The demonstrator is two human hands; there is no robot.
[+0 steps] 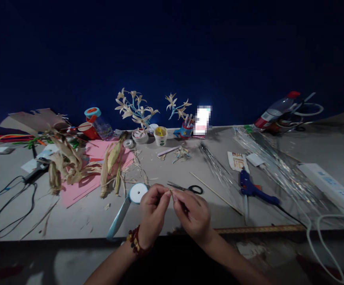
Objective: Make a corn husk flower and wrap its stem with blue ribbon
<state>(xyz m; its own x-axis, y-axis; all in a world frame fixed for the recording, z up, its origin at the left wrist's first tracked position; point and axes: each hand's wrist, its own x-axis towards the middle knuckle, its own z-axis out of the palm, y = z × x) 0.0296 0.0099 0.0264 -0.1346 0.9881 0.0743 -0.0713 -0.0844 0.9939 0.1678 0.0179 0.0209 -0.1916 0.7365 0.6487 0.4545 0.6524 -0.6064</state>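
Above the front of the table, my left hand [153, 209] and my right hand [192, 213] meet fingertip to fingertip, both closed in a pinch. A tiny pale bit shows between the fingertips, too small to name. Just behind the hands lie scissors [195, 189] with dark handles, partly hidden by my right fingers. Beside my left hand is a roll of light blue ribbon [138, 193], its loose end [119, 220] trailing to the table's front edge. A beaded bracelet [134, 240] circles my left wrist.
Dried corn husks [71, 158] lie on pink paper [84, 189] at left. Husk flowers [136, 105] stand in a pot behind, near a paper cup [160, 136]. Rightward are a thin stick [216, 193], a blue glue gun [256, 192], clear-wrapped wires [275, 162] and a power strip [327, 186].
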